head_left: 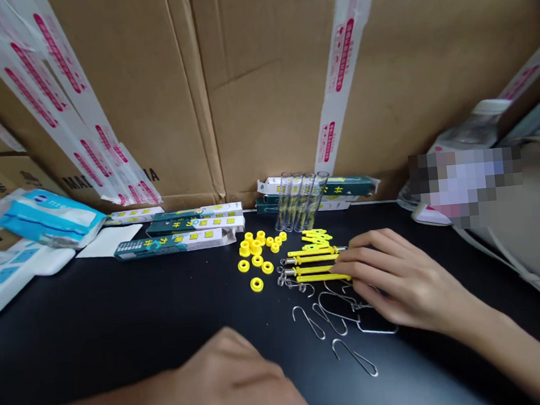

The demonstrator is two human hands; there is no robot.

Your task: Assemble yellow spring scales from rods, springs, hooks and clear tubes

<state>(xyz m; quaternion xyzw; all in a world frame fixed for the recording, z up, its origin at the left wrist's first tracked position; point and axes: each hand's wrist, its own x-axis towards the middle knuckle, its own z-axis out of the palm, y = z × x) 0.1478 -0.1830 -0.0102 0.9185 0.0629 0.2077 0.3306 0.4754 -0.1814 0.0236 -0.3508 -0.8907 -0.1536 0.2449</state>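
My right hand [394,280] lies flat on the black table [119,316], fingers stretched out and pressing on the ends of several yellow bars with springs [311,265]. Under and beside it lie several bent wire hooks [331,314]. Yellow rings [255,254] are scattered to the left of the bars. Small yellow strips [315,236] sit behind them, in front of several clear plastic tubes [300,200]. My left hand [234,388] rests at the near edge with its fingers curled under; nothing shows in it.
Green and white boxes [178,232] lie in rows at the back, more [339,187] behind the tubes. A blue tissue pack [48,215] and a white power strip [2,276] are at left. Taped cardboard boxes [240,73] wall the back. A grey bag [512,219] is at right.
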